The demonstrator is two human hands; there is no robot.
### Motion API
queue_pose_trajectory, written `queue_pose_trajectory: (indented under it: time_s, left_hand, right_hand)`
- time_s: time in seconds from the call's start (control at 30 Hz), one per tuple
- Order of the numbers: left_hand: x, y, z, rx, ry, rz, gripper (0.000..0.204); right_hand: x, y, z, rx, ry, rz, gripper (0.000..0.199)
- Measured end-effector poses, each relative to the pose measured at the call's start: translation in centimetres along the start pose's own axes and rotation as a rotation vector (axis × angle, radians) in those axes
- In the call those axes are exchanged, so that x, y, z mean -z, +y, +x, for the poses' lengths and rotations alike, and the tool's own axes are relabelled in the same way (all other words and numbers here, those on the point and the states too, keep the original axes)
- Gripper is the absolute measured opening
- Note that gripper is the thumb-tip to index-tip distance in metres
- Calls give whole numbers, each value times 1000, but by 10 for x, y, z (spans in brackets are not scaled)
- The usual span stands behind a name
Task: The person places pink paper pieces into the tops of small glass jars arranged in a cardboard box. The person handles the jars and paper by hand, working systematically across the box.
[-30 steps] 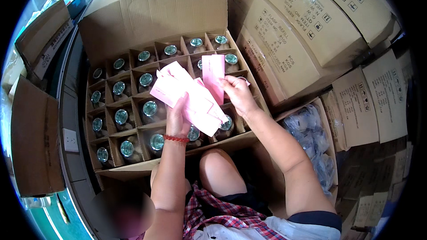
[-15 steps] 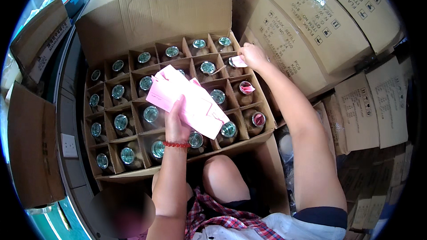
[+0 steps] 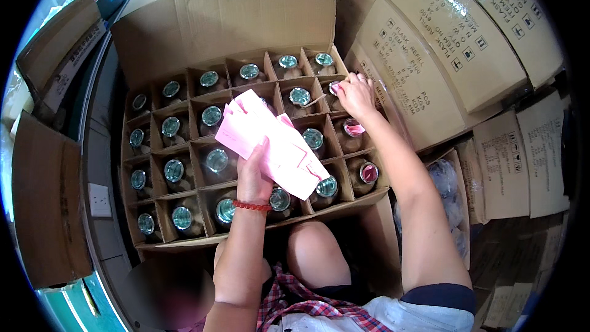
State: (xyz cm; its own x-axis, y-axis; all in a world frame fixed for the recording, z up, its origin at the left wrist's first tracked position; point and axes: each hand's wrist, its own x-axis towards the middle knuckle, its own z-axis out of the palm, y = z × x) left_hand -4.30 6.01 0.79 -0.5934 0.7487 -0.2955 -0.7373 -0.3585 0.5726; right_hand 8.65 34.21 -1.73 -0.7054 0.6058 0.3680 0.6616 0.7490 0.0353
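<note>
In front of me stands an open cardboard box (image 3: 209, 240) with dividers, each cell holding a glass bottle with a greenish round mouth. My left hand (image 3: 254, 175), wearing a red bead bracelet (image 3: 252, 206), grips a fanned stack of pink paper slips (image 3: 276, 147) above the middle cells. At the right column, my right hand (image 3: 356, 95) is closed at the mouth of the second bottle from the back, its fingers on a pink paper slip (image 3: 335, 88) partly hidden by them. Nearer me in that column, two bottles have pink slips in their mouths (image 3: 354, 128) (image 3: 369, 173).
Stacked sealed cartons (image 3: 442, 43) rise on the right, with flattened cardboard (image 3: 491, 172) below them. Plastic-wrapped things (image 3: 445, 184) lie in a box by my right arm. A raised flap (image 3: 227, 21) stands behind the cells. On the left are a wall socket (image 3: 99, 200) and cardboard flaps (image 3: 46, 203).
My right hand has lowered onto the bottle mouth, and the slip there now shows less. The left hand still holds the stack. The whole view has shifted slightly.
</note>
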Motion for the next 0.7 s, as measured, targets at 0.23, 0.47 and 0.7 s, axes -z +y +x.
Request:
queue_pose_trajectory:
  time_s: [0.23,0.47,0.7]
  left_hand:
    - [6,0,2,18,-18,-69,45]
    - [7,-2,4,8,-37,-103,45]
    - [10,-2,5,-77,-47,15,51]
  right_hand:
    - [-4,-10,-5,-4,-76,13,51]
    - [40,-33,-16,56,46,290,52]
    - [125,-111,-80,287,107,855,26]
